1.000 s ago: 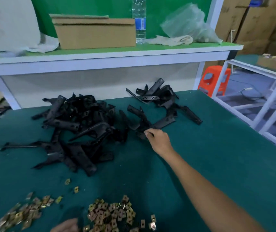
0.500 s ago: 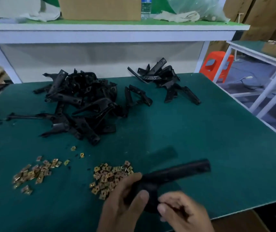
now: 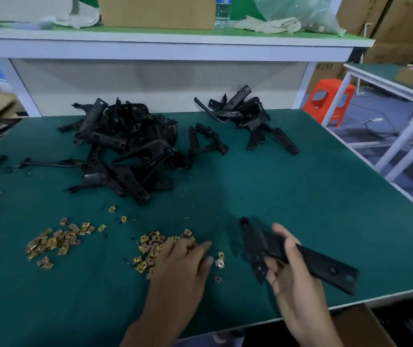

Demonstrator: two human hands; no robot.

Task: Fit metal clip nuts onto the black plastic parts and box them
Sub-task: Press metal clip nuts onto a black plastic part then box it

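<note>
My right hand (image 3: pixel 298 279) grips one black plastic part (image 3: pixel 325 266) across its middle, just above the near edge of the counter (image 3: pixel 300 191). My left hand (image 3: pixel 180 264) lies palm down on the nearer pile of clip nuts (image 3: pixel 154 246), fingers loosely extended, with nothing visibly pinched.

Handling, judged: the part looks light and rigid, a long angled bar with holes near its ends. A mid-span hold leaves both ends free for a nut. The nuts are small, thin metal and will likely skate on the counter, so I should pinch them by the edges.

Count:
- One part in hand.
- Two heaps of parts, a large heap (image 3: pixel 125 146) and a small heap (image 3: pixel 245 118), both too tangled to count.
- Two nut piles, the second pile (image 3: pixel 52 242) further left.
- At least two loose nuts (image 3: pixel 220 262) beside my thumb.
</note>
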